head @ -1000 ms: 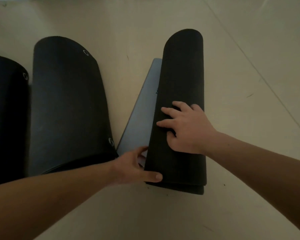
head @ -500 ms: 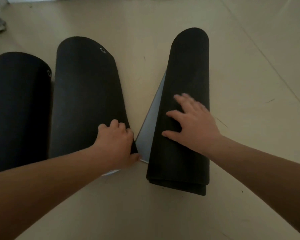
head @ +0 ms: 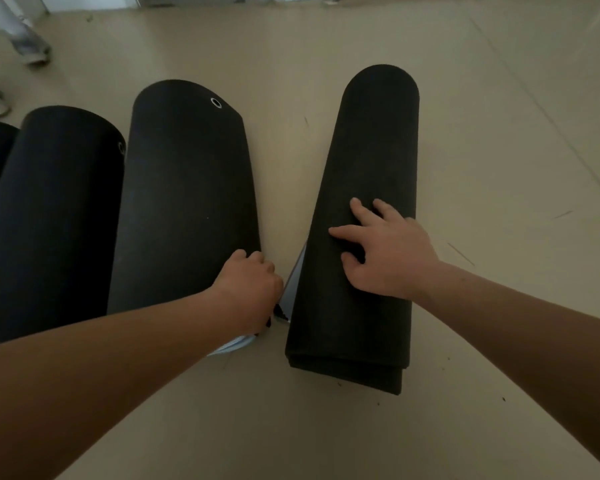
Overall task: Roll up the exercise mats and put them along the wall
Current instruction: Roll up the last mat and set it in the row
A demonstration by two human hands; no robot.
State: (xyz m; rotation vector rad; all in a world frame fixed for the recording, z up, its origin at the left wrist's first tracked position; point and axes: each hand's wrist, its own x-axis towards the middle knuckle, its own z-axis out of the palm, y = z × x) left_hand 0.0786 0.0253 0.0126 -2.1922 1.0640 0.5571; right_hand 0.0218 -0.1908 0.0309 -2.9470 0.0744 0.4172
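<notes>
Mat roll [head: 368,161] at 1 o'clock: my right hand [head: 392,254] presses it, fingers spread, against unwinding. Left hand [head: 248,289], fingers curled, steadies neighbouring roll [head: 187,202] at 11.

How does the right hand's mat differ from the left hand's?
The narrow mat is a slim, flattened roll; the wide mat is fatter, with a metal eyelet. The right hand lies flat on the narrow mat; the left hand curls at the wide mat's near corner. Both are black, on the floor.

No text, label, brand or number is legible. The rolled mats [head: 187,202] and the floor [head: 499,133] show plain, unmarked surfaces.
</notes>
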